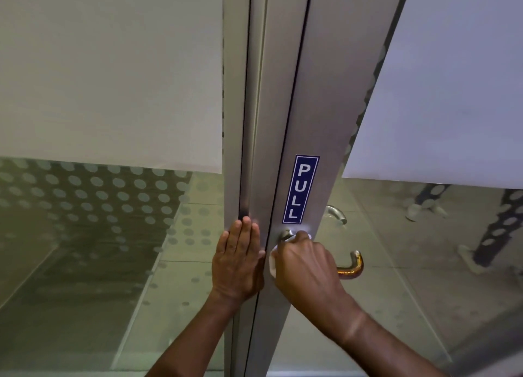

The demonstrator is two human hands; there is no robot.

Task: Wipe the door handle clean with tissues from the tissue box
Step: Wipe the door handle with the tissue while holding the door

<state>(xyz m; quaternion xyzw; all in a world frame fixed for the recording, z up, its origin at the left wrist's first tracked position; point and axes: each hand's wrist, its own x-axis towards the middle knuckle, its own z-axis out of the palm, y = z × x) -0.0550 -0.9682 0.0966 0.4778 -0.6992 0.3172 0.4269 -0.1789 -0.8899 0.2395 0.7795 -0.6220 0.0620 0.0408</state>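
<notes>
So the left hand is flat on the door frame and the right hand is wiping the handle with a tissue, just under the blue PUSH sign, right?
Nearly. The head view shows the blue sign reads PULL, not PUSH. The rest holds: left hand flat on the door frame, right hand wiping the handle with a tissue.

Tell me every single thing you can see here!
Door frame: one, silver, centre.
Sign: one, blue, says PULL, on the frame above the handle.
Handle: one, shiny metal, mostly hidden under the right hand.
Far handle: one, silver, seen through the glass.
Glass: two panes, frosted with dots, either side.
Tissue: one, white, in the right hand.
Hands: left hand flat on the frame; right hand wiping the handle.
</notes>
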